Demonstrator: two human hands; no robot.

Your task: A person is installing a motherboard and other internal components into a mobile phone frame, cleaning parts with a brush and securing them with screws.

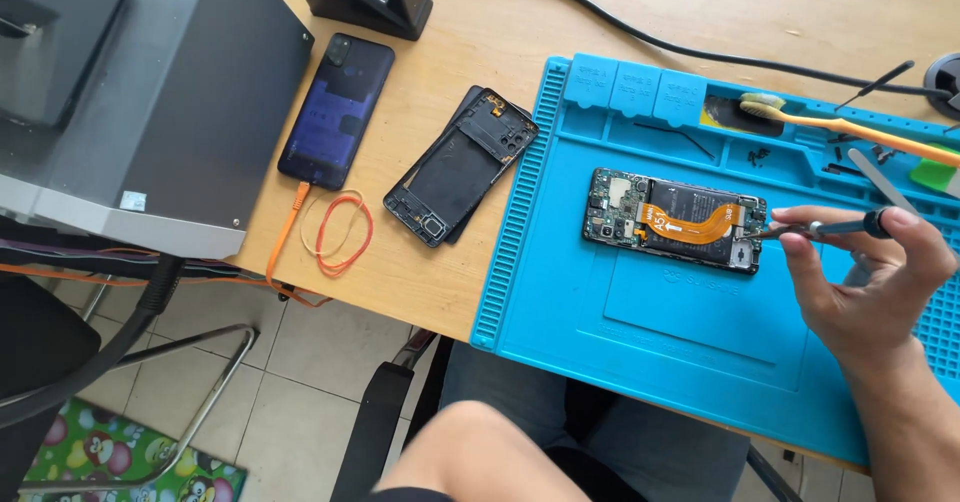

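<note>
Right hand point(868, 277) grips screwdriver point(820, 229), tip at right end of opened phone point(676, 221). Phone lies on blue mat point(640, 342), long axis left-right, just left of hand. Left hand out of view; only forearm point(480, 457) low in frame, well apart. Back cover point(462, 165) and second phone point(336, 110) on table point(420, 282), left of mat. Toothbrush point(850, 127) behind; nothing blocks.

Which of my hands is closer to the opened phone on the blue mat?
Right. The right hand is beside the opened phone, its screwdriver tip at the phone's edge. The left hand is out of view.
</note>
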